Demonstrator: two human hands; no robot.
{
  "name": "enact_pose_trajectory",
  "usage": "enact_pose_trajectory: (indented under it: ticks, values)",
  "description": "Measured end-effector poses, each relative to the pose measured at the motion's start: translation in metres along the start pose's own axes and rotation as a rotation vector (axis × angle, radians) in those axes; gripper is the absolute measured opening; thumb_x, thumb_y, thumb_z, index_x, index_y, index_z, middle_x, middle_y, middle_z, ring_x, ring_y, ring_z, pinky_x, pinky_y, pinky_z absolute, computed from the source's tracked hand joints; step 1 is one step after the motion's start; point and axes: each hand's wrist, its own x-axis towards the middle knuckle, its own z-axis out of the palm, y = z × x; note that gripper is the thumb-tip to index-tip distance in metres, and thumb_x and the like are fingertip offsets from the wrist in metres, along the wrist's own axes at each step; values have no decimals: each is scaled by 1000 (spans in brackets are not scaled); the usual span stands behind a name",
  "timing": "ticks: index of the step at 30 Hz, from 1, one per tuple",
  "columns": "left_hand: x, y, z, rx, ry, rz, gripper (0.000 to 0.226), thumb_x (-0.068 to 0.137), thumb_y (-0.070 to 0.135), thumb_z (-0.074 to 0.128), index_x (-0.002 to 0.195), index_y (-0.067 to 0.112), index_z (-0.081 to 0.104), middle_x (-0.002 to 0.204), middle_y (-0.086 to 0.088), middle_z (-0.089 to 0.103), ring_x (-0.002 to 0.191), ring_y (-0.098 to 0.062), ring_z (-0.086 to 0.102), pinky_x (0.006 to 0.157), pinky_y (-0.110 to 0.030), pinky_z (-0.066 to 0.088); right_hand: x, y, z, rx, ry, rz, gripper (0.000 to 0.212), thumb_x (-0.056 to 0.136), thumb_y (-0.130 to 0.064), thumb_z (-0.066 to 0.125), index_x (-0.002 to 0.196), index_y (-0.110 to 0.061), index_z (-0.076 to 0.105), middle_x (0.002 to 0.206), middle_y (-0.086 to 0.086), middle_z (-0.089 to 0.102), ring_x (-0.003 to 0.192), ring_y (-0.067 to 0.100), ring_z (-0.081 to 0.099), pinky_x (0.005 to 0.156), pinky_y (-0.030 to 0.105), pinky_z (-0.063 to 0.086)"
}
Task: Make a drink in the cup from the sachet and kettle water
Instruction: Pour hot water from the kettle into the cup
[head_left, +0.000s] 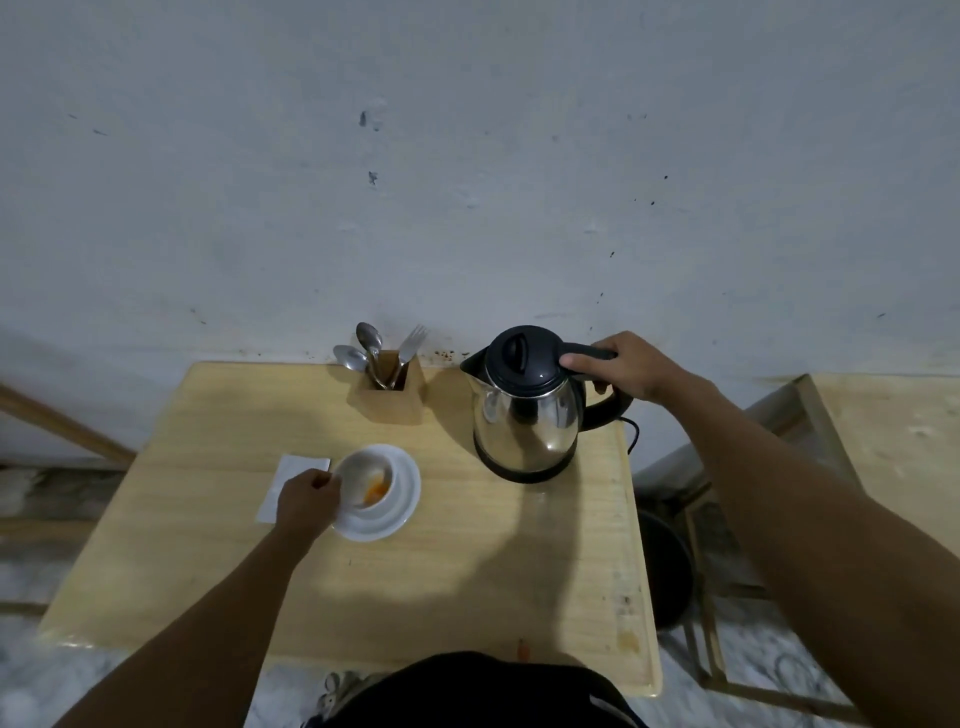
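A white cup (363, 480) with orange powder in its bottom stands on a white saucer (405, 493) on the wooden table. My left hand (306, 501) grips the cup at its left side, where the handle is hidden by my fingers. A steel kettle (524, 410) with a black lid sits on its black base at the table's back right. My right hand (623, 366) is closed around the kettle's black handle, thumb on top. A white paper, possibly the sachet (293, 475), lies flat just left of the saucer, partly under my left hand.
A wooden holder (387, 395) with two spoons and a fork stands at the back, between cup and kettle. The wall runs directly behind the table. The kettle's cord (631, 434) drops off the right edge. A wooden frame (810, 415) stands to the right.
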Motion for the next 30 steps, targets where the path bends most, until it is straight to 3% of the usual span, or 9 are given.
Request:
enact_pose_trajectory:
  ticks: [3, 6, 11, 16, 19, 23, 26, 30]
  values:
    - [-1, 1, -2, -3, 2, -2, 37, 88, 30, 54, 65, 4, 66, 69, -16, 69, 73, -32, 66, 71, -38, 51, 3, 2, 1, 34, -15, 16, 59, 67, -66, 74, 53, -14, 48, 50, 1, 44, 46, 15, 45, 56, 27, 35]
    - [-3, 2, -3, -22, -16, -8, 31, 88, 29, 55, 70, 7, 68, 71, -15, 69, 75, -33, 67, 76, -44, 54, 4, 6, 3, 16, 34, -10, 62, 55, -70, 75, 54, -14, 48, 51, 0, 39, 48, 15, 42, 57, 28, 31]
    - [-6, 7, -9, -81, -16, 2, 27, 89, 26, 58, 77, 3, 69, 70, -18, 70, 71, -34, 67, 75, -44, 55, 4, 2, 12, 17, 135, -112, 66, 57, -66, 77, 50, -13, 39, 48, -2, 27, 45, 14, 30, 52, 29, 23]
    - [-9, 4, -11, -133, -52, 15, 22, 89, 25, 59, 81, 7, 69, 68, -14, 68, 62, -27, 62, 70, -39, 52, 3, -16, 17, -95, 154, -175, 79, 55, -74, 73, 49, -4, 37, 51, 7, 27, 46, 16, 28, 51, 32, 22]
    - [-10, 3, -11, -155, -79, 16, 21, 89, 26, 58, 83, 8, 67, 67, -10, 66, 59, -22, 60, 61, -29, 47, -2, -34, 17, -166, 122, -220, 73, 54, -75, 72, 47, -10, 39, 46, 4, 31, 43, 15, 31, 50, 32, 25]
    - [-8, 1, -12, -175, -93, 30, 18, 89, 25, 59, 78, 14, 65, 62, -5, 63, 59, -20, 59, 57, -27, 43, -8, -67, 22, -261, 104, -241, 71, 55, -72, 75, 46, -10, 43, 43, 0, 37, 41, 14, 37, 48, 30, 29]
    - [-7, -3, -11, -228, -99, 40, 18, 90, 25, 59, 74, 17, 63, 69, -6, 65, 69, -26, 62, 67, -31, 45, -12, -94, 32, -417, 83, -267, 77, 55, -76, 71, 50, -2, 51, 44, 4, 43, 43, 17, 42, 48, 29, 31]
    - [-10, -6, -9, -286, -91, 69, 10, 92, 24, 57, 87, 15, 61, 88, -10, 66, 86, -31, 64, 79, -35, 46, -16, -125, 55, -704, 57, -330, 75, 60, -83, 61, 48, -11, 42, 43, -1, 35, 44, 17, 36, 47, 27, 25]
